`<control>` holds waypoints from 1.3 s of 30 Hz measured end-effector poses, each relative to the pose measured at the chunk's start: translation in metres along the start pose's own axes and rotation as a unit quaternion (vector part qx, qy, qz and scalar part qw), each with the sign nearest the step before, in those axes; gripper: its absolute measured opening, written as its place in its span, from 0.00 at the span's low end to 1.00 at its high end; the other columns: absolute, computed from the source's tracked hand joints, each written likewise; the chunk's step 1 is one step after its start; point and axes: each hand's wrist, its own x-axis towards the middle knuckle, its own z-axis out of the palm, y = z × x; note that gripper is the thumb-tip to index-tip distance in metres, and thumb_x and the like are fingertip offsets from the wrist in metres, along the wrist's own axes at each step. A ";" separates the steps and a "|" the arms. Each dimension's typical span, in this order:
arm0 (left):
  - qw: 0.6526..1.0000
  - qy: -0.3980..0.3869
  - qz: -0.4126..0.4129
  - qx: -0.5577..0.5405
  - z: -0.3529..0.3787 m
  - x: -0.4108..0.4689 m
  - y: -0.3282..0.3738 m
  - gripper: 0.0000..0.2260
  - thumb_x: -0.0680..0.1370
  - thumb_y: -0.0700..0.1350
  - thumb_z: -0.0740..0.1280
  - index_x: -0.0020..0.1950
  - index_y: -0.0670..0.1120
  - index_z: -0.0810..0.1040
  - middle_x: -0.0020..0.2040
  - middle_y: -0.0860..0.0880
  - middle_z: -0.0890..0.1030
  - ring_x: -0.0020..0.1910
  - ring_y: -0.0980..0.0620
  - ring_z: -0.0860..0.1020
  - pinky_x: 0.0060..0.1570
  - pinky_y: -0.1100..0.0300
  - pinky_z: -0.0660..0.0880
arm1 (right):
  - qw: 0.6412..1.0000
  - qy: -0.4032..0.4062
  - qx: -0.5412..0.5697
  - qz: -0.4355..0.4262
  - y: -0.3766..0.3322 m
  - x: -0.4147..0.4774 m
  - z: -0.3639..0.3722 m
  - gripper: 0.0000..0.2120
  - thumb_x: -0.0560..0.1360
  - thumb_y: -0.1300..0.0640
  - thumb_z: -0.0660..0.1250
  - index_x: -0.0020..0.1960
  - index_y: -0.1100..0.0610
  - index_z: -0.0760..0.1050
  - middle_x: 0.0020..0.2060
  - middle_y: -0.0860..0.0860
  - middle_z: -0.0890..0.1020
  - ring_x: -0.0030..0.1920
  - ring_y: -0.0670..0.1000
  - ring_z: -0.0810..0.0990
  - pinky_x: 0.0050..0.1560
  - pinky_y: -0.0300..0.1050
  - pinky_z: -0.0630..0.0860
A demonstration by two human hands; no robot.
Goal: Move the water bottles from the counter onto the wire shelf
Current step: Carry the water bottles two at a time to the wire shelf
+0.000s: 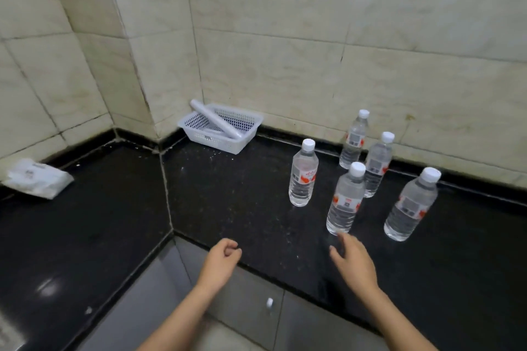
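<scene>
Fingers (346, 241) of the right hand (355, 262) are spread and loose, holding nothing, just short of the nearest of five water bottles (345, 202). The left hand (222, 259) hovers at the table edge, loosely curled on nothing. All five bottles stand upright and capped on the black speckled stone table (228, 202), clustered at the right near the cream tiled wall (285, 37). A white basket (211, 141) holding a white tube (216, 120) sits in the corner. A white packet (37, 178) lies far left.
</scene>
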 end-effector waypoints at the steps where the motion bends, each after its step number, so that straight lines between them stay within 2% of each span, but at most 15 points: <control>1: 1.000 0.006 -0.001 0.009 0.004 0.016 0.008 0.02 0.74 0.37 0.65 0.44 0.43 0.73 0.32 0.50 0.72 0.36 0.50 0.72 0.37 0.66 0.68 | 0.999 0.020 0.038 0.021 -0.006 0.013 0.001 0.20 0.74 0.56 0.64 0.65 0.58 0.68 0.59 0.55 0.77 0.60 0.56 0.74 0.55 0.49 0.72; 3: 1.000 0.014 -0.008 0.016 0.017 0.042 0.022 0.03 0.74 0.38 0.65 0.43 0.45 0.74 0.31 0.51 0.73 0.36 0.49 0.73 0.39 0.59 0.69 | 0.991 0.063 0.102 0.062 -0.016 0.036 0.005 0.23 0.73 0.56 0.65 0.67 0.57 0.66 0.61 0.56 0.76 0.60 0.58 0.75 0.55 0.51 0.72; 7: 0.999 -0.024 -0.017 0.017 0.058 0.074 0.039 0.03 0.73 0.39 0.66 0.43 0.47 0.74 0.32 0.51 0.73 0.36 0.49 0.72 0.43 0.57 0.69 | 0.968 0.141 0.156 0.139 -0.029 0.065 0.012 0.24 0.73 0.56 0.66 0.66 0.59 0.63 0.61 0.58 0.75 0.59 0.61 0.75 0.52 0.53 0.73; 10: 0.997 -0.064 -0.023 0.035 0.082 0.094 0.046 0.09 0.73 0.40 0.67 0.53 0.43 0.74 0.43 0.47 0.75 0.42 0.50 0.72 0.48 0.57 0.69 | 0.952 0.183 0.163 0.181 -0.033 0.073 0.019 0.23 0.72 0.56 0.68 0.63 0.60 0.65 0.58 0.59 0.75 0.58 0.61 0.74 0.49 0.54 0.73; 14: 0.993 -0.101 -0.005 0.063 0.097 0.129 0.063 0.21 0.73 0.41 0.67 0.65 0.41 0.68 0.60 0.42 0.73 0.49 0.48 0.74 0.52 0.58 0.69 | 0.929 0.236 0.170 0.229 -0.040 0.079 0.029 0.25 0.69 0.58 0.71 0.63 0.59 0.66 0.57 0.60 0.73 0.57 0.63 0.74 0.47 0.54 0.74; 20: 0.984 -0.150 0.068 0.062 0.110 0.178 0.091 0.32 0.70 0.45 0.71 0.70 0.44 0.61 0.67 0.41 0.67 0.63 0.43 0.70 0.63 0.49 0.69 | 0.882 0.324 0.156 0.305 -0.053 0.095 0.039 0.30 0.64 0.56 0.76 0.61 0.60 0.68 0.55 0.60 0.73 0.58 0.62 0.73 0.47 0.56 0.74; 23: 0.974 -0.177 0.120 0.067 0.115 0.194 0.101 0.35 0.67 0.46 0.73 0.70 0.45 0.61 0.67 0.41 0.66 0.67 0.44 0.66 0.66 0.51 0.66 | 0.846 0.362 0.175 0.350 -0.059 0.104 0.041 0.32 0.62 0.55 0.78 0.61 0.60 0.68 0.55 0.59 0.73 0.58 0.61 0.73 0.48 0.56 0.73; 27: 0.964 -0.196 0.169 0.065 0.122 0.207 0.105 0.38 0.65 0.46 0.75 0.70 0.44 0.60 0.67 0.41 0.66 0.68 0.43 0.63 0.65 0.52 0.63 | 0.795 0.422 0.204 0.386 -0.066 0.116 0.049 0.36 0.62 0.57 0.78 0.65 0.58 0.65 0.60 0.59 0.71 0.61 0.61 0.71 0.52 0.58 0.71; 30: 0.967 -0.187 0.174 0.025 0.129 0.209 0.105 0.39 0.63 0.44 0.77 0.70 0.42 0.62 0.66 0.40 0.68 0.67 0.42 0.65 0.65 0.51 0.63 | 0.776 0.447 0.197 0.399 -0.069 0.125 0.053 0.40 0.61 0.58 0.78 0.68 0.58 0.62 0.62 0.61 0.70 0.63 0.61 0.68 0.57 0.58 0.70; 35: 0.968 -0.202 0.148 -0.029 0.130 0.213 0.101 0.34 0.62 0.43 0.77 0.65 0.43 0.67 0.61 0.42 0.74 0.61 0.42 0.72 0.61 0.45 0.70 | 0.745 0.477 0.192 0.425 -0.076 0.144 0.060 0.45 0.60 0.58 0.79 0.71 0.59 0.59 0.62 0.64 0.68 0.64 0.65 0.66 0.62 0.59 0.66; 39: 0.959 -0.247 0.132 -0.050 0.120 0.219 0.096 0.32 0.62 0.43 0.77 0.63 0.47 0.68 0.60 0.45 0.76 0.60 0.46 0.75 0.61 0.47 0.72 | 0.673 0.512 0.251 0.471 -0.077 0.158 0.054 0.43 0.62 0.58 0.78 0.70 0.57 0.60 0.65 0.63 0.67 0.65 0.65 0.64 0.64 0.59 0.63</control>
